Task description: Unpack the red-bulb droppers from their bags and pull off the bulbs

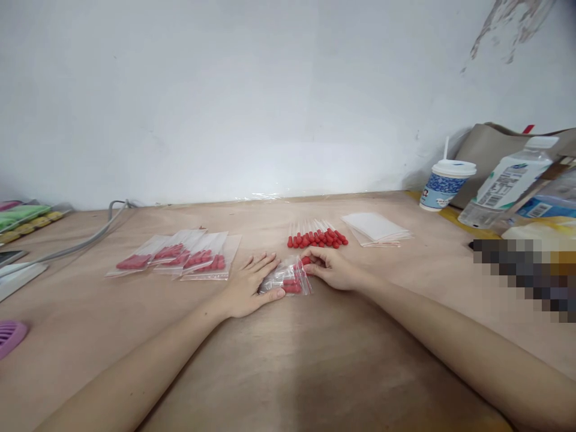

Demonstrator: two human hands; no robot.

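A clear zip bag lies flat on the table in front of me, with several red-bulbed droppers inside. My left hand rests on the bag's left end, fingers spread and thumb along the near edge. At the right end, by the bag's mouth, my right hand pinches a dropper at its red bulb; its stem points into the bag. Just beyond lies a row of loose droppers with clear stems pointing toward the wall. Filled zip bags overlap to the left.
A stack of flat zip bags sits right of the loose droppers. Farther right stand a paper cup with a straw, a plastic bottle and a grey bag. A grey cable and a purple object are at left.
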